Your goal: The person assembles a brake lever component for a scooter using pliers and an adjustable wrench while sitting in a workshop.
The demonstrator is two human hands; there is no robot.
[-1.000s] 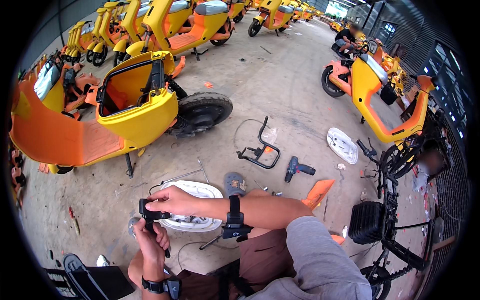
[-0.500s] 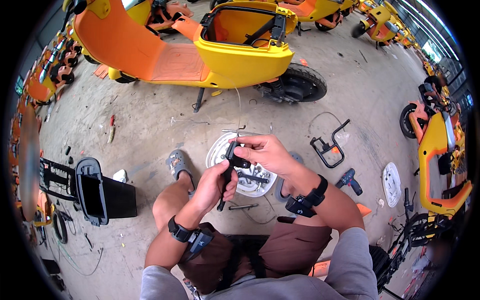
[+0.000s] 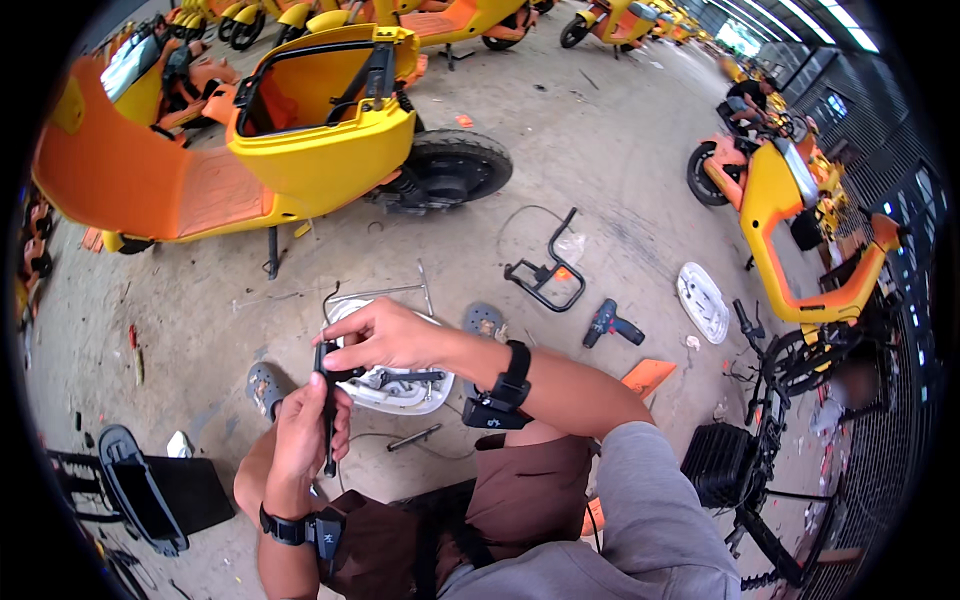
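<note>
Between my hands stands a slim black brake lever [image 3: 331,425], held roughly upright in front of my knees. My left hand [image 3: 300,432] is closed round its lower part. Thumb and fingers of my right hand [image 3: 385,338] pinch its upper end, partly hiding it. A thin bent cable or wire [image 3: 331,292] sticks up beyond my right fingers. Just below and beyond the hands, a white plastic cover [image 3: 440,402] lies on the floor like a tray, with small metal parts and a dark lever-like piece [image 3: 418,377] in it.
A yellow-orange scooter [image 3: 330,165] stands beyond at the left. To the right lie a black tubular frame [image 3: 560,262], a cordless drill [image 3: 612,322] and a white oval cover [image 3: 703,302]. A black bin-like part [image 3: 190,500] lies at left. Another person [image 3: 750,100] is far right.
My view has swung to the right, so the scooter and hands appear further left. The brake lever has turned and now shows a slimmer side; both hands still hold it.
</note>
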